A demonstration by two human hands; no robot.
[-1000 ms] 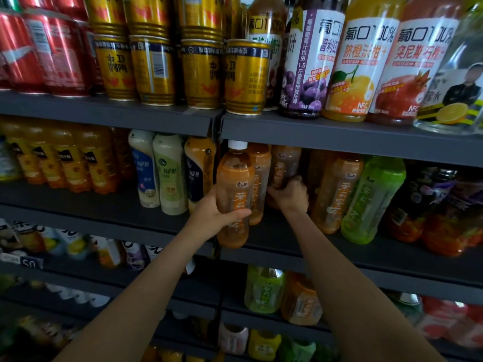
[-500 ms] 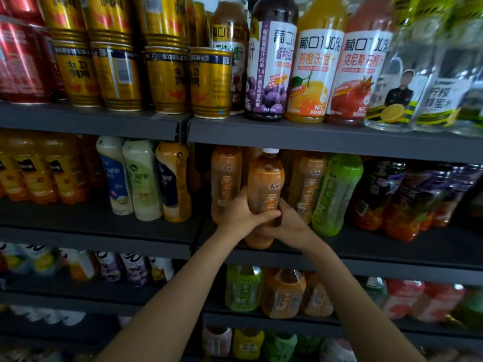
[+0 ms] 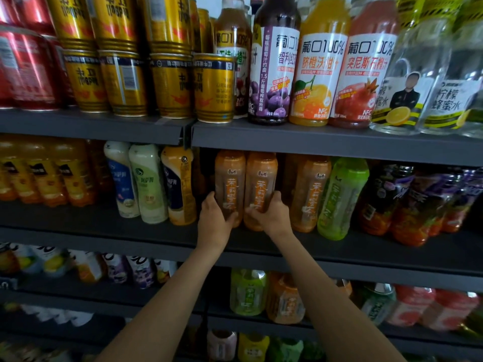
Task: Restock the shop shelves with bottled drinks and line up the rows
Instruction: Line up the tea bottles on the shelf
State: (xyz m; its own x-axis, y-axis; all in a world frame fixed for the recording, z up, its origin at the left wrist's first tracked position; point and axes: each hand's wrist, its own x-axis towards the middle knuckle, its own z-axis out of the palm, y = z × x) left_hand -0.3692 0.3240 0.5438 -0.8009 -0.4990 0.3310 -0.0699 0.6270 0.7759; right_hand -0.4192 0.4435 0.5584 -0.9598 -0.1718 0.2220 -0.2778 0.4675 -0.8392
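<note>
Two orange tea bottles stand side by side on the dark middle shelf (image 3: pixel 339 253), upright under the shelf above. My left hand (image 3: pixel 214 222) grips the lower part of the left orange bottle (image 3: pixel 229 176). The right orange bottle (image 3: pixel 261 178) is held near its base by my right hand (image 3: pixel 271 215). To their right stands a third orange bottle (image 3: pixel 309 189), then a green tea bottle (image 3: pixel 341 197). The caps of the held bottles are hidden behind the upper shelf's edge.
White, green and yellow-navy bottles (image 3: pixel 146 181) stand left of my hands, with a gap between them and the held bottles. Gold cans (image 3: pixel 213 87) and juice bottles (image 3: pixel 316 74) fill the top shelf. Dark fruit-tea bottles (image 3: pixel 384 199) stand at the right. Lower shelves hold more drinks.
The bottle held at the shelf's front has gone back into the row beside its twin. My right hand came from behind it onto the right bottle. The view shifted right.
</note>
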